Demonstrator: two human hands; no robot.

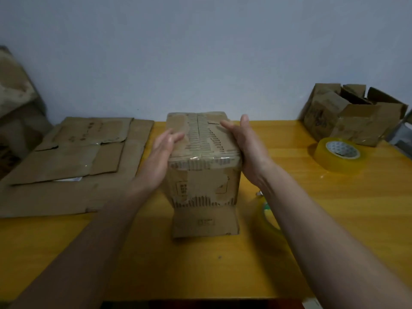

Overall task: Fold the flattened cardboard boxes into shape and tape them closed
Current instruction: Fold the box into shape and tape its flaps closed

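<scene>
Now 2 flat palms flank the worn cardboard box (204, 152).

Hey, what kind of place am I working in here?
Probably a small home or shop packing spot: a yellow table against a plain wall, flattened cardboard, a tape roll, and assembled boxes piled aside.

Folded box (204, 152) stands mid tabletop (223, 264), top seam taped. Left hand (159, 158) and right hand (247, 148) flat against its sides. Flattened cardboard (66, 163) at left edge, tape roll (340, 153) and opened boxes (352, 112) near far right corner.
</scene>
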